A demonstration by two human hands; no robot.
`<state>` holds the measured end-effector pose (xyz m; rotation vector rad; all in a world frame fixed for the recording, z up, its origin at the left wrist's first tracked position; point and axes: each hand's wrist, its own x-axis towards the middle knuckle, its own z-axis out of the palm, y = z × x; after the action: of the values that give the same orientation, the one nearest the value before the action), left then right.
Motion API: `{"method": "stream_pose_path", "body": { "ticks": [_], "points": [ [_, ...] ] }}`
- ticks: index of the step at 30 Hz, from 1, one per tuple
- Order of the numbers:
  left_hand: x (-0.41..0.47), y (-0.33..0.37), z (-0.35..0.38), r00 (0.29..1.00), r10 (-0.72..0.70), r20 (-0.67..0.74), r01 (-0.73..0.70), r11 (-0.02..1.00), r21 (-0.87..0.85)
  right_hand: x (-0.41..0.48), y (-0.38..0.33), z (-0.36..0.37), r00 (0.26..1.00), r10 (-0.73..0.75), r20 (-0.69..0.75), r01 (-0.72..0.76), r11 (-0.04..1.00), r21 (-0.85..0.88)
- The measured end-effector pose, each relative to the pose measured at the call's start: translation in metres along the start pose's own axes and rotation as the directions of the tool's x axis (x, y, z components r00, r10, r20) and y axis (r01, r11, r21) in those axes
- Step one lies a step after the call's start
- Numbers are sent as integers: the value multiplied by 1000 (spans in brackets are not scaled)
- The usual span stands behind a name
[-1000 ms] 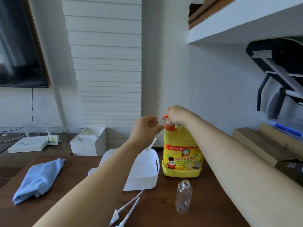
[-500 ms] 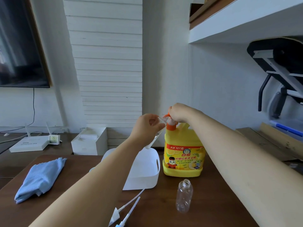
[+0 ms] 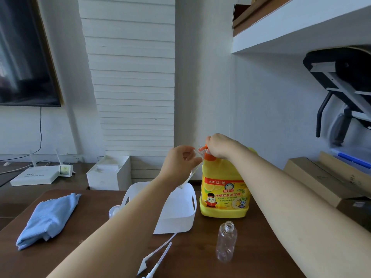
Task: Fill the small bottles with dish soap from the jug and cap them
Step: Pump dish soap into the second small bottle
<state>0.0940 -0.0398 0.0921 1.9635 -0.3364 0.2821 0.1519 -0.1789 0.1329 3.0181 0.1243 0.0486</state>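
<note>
Your left hand (image 3: 181, 159) grips a bottle (image 3: 197, 154) tilted at the pump (image 3: 209, 156) atop the jug (image 3: 223, 195) — your right hand (image 3: 219, 146) curls round that pump (a spare bottle (image 3: 226, 244) stands before the jug).

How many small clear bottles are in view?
2. A tilted bottle held by the left hand at the jug pump; an uncapped bottle standing on the table. Others may hide behind the arm.

Yellow dish-soap jug (image 3: 223, 209) on the table (image 3: 261, 249): its red banner (image 3: 217, 181) reads "多送127克", with the brand "白猫" beneath and the product line "柠檬红茶洗洁精" under that. Smaller print lower on the label is too fine to read, as is the lettering on the flat white box (image 3: 33, 176) at far left.
</note>
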Motion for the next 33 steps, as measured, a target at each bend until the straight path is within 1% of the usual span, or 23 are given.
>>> {"method": "stream_pose_path", "body": {
  "ticks": [6, 9, 11, 14, 22, 29, 33],
  "points": [
    [7, 6, -2, 1000, -2, -17, 2, 1000, -16, -5, 2, -25, 999, -9, 50, 9, 1000, 6],
    [10, 8, -2, 1000, 4, -22, -4, 1000, 8, -6, 0, -30, 998, -9, 66, 10, 1000, -5],
    [9, 8, -3, 1000, 5, -29, -5, 1000, 4, -7, -3, -28, 998, -28, 54, 31, 997, -67],
    [7, 5, -3, 1000, 9, -29, -9, 1000, -7, -5, -5, -25, 999, -40, 33, 42, 995, -93],
    [4, -5, 0, 1000, -4, -1, 4, 1000, 15, -1, -1, -2, 1000, -9, -14, 9, 999, -32],
    [7, 3, -2, 1000, 2, -22, -2, 1000, -7, -9, -1, -28, 997, -26, 70, 29, 999, -41],
    [11, 4, -3, 999, 32, -31, -32, 999, 23, -11, -1, -30, 997, -41, 58, 47, 994, -100]
  ]
}}
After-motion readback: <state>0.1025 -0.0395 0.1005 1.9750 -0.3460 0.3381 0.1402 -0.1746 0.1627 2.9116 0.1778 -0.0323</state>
